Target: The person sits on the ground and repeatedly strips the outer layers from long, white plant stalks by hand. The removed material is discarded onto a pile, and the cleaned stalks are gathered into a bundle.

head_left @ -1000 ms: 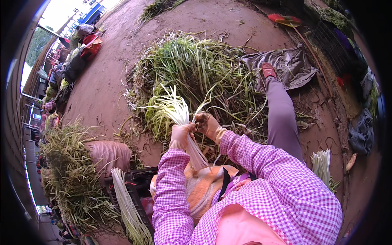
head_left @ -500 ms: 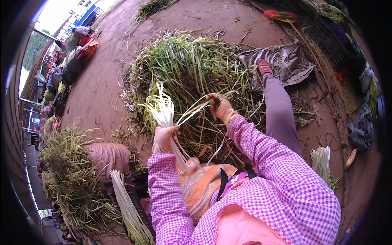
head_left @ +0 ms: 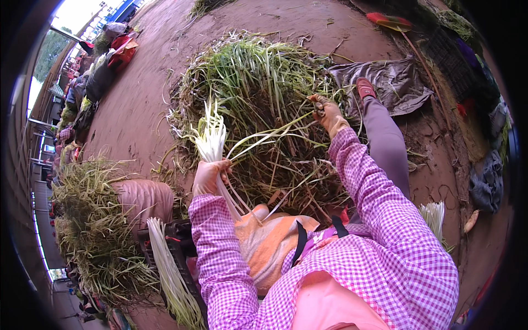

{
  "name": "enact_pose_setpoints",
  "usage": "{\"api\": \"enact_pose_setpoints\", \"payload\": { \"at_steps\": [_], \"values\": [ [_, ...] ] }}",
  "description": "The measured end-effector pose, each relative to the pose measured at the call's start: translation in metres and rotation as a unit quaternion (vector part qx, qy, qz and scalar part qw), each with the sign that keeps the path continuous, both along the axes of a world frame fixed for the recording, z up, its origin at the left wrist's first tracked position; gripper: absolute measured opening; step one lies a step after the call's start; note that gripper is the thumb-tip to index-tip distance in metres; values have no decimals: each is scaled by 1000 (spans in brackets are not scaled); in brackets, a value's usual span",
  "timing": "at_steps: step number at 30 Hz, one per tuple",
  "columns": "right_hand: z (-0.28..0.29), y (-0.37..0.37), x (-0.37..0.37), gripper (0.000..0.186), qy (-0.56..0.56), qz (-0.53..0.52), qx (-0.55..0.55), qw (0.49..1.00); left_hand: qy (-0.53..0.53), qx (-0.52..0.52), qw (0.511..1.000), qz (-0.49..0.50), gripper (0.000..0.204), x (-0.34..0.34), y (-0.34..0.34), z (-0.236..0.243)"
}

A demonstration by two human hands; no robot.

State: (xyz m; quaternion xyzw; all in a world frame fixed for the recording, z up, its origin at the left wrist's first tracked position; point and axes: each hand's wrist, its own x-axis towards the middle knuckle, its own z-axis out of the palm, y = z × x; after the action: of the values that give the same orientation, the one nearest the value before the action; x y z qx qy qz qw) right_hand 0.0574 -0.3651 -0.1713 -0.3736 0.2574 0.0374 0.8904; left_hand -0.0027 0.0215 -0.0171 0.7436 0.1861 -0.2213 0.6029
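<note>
My left hand, in a pale glove, is closed round a bundle of long white stalks that look like blanched leeks or chives. Their tips fan out above the fist, and the lower ends hang toward the orange-striped cloth on my lap. Off to the right, my right hand, in a soiled glove, is closed on the far end of several thin leaves stretched out from beside the bundle. Beneath both hands lies a large heap of loose green and withered leaves.
A dark crate with white stalks stands at my left, beside a pink-wrapped roll and another leaf heap. More white stalks lie at my right. Beyond my outstretched leg are a grey sheet and a red-headed broom.
My right hand has moved outward to the right and up, drawing the thin leaves away from the bundle. My left hand has shifted slightly left, still gripping the stalks.
</note>
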Motion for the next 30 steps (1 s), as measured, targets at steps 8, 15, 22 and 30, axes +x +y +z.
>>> {"api": "enact_pose_setpoints", "payload": {
  "at_steps": [8, 15, 22, 30],
  "values": [
    [62, 56, -50, 41, 2, 116, -474, 873, 17, -165, 984, 70, 21, 5, -13, -16],
    [32, 167, -171, 20, -168, 534, -208, 802, -9, -293, 949, 117, 20, 10, -7, -11],
    [29, 141, -181, 23, -203, 341, -202, 895, -55, -237, 956, 162, 23, 11, -9, -9],
    [47, 148, -176, 20, -341, 309, -423, 780, -7, -231, 951, 206, 21, 5, -35, -53]
  ]
}}
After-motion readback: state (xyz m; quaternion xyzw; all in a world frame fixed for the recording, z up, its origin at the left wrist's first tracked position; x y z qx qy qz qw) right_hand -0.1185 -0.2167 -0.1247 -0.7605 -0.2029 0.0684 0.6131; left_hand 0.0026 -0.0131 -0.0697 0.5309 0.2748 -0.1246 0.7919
